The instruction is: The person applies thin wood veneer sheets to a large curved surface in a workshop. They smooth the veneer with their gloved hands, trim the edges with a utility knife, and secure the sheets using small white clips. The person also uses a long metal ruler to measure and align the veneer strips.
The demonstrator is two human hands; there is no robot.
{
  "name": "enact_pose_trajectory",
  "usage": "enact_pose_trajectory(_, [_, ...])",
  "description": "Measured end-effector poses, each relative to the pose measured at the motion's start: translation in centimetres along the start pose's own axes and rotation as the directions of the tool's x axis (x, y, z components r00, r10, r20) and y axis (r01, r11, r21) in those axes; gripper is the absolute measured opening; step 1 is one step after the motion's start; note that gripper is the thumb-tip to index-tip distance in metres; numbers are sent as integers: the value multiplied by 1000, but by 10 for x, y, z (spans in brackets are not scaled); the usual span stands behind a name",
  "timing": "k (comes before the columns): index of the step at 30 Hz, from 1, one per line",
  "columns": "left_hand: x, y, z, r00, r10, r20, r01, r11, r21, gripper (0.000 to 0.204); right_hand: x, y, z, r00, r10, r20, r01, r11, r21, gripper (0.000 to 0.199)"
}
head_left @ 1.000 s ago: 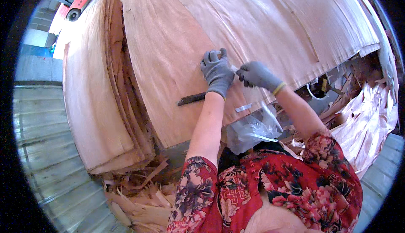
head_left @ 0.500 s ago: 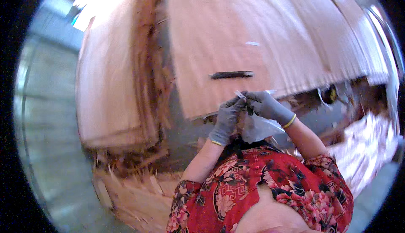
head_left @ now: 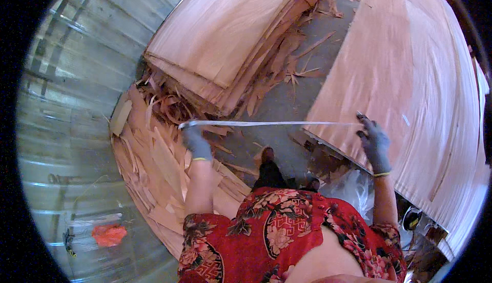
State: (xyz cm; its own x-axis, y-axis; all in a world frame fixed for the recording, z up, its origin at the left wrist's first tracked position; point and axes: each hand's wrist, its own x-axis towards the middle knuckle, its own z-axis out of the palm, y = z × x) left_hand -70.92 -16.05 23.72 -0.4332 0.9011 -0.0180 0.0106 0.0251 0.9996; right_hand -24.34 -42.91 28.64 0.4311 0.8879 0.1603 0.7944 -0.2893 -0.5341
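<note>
A long, narrow white strip [head_left: 277, 123] stretches straight between my two gloved hands, across the gap between the wood stacks. My left hand [head_left: 196, 142], slightly blurred, is closed on its left end above the loose wood scraps. At the other end, my right hand [head_left: 375, 147] grips the strip over the near edge of the right stack of thin wood sheets [head_left: 369, 78]. Something dark shows at the right fingertips; I cannot tell whether it is a separate thing or the glove.
Another stack of wood sheets [head_left: 230, 32] stands at the far left. Broken wood strips [head_left: 159, 165] are heaped left of me, more littering the grey floor [head_left: 284, 101]. Clear plastic [head_left: 353, 190] hangs by the right stack. An orange-red piece [head_left: 108, 235] lies at lower left.
My hands, together over the right stack before, are now wide apart with the white strip drawn out between them. The view has turned left. The black tool on the sheets no longer shows there.
</note>
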Motion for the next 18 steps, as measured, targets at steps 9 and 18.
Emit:
enact_pose_trajectory(9, [129,-16,-27,987,54,-154,-59,998,-32,7,2,58,10,892,449,-52,-446,855,-266,37])
enact_pose_trajectory(18, [145,-25,210,675,86,732,-225,970,93,18,3,49,14,705,706,-66,-670,632,-390,28])
